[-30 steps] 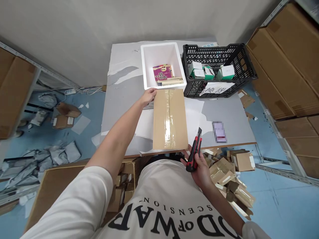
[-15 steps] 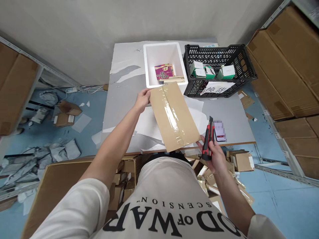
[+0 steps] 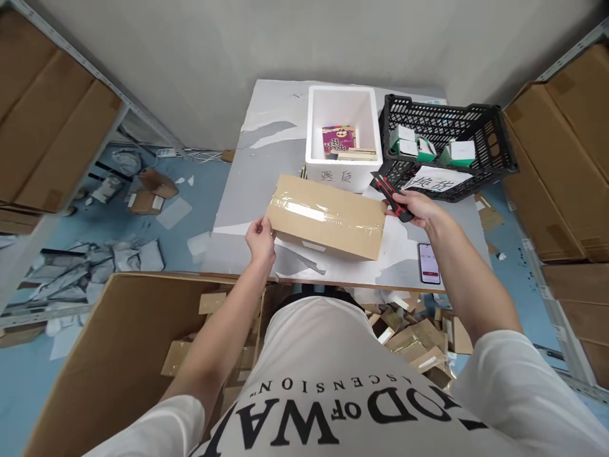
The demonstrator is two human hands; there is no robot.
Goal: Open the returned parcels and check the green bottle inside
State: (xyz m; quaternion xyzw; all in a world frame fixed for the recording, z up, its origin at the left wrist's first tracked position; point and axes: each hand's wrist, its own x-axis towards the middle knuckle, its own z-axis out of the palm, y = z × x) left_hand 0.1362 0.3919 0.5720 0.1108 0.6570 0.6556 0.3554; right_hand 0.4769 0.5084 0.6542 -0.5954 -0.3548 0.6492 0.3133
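Observation:
A brown cardboard box [image 3: 328, 219], sealed along its top with clear shiny tape, is between my hands above the front of the table. My left hand [image 3: 261, 241] grips its left end, with thumb and fingers closed on the corner. In my right hand [image 3: 421, 208] is a red and black utility knife [image 3: 392, 198], its dark blade pointing up and left. Fingertips of that hand also touch the box's right end. A phone [image 3: 429, 263] with a lit screen lies on the table below my right wrist.
Behind the box stand a white foam box [image 3: 340, 170] holding books and a black plastic crate [image 3: 447, 114] with several small green-white boxes. Cartons fill shelves on both sides. A large open carton [image 3: 118, 343] is at my left, and opened boxes [image 3: 419, 336] litter the floor below.
The box has turned from slanting lengthwise to lying crosswise. My right hand and the utility knife have moved up, and my left hand down. The view has shifted left.

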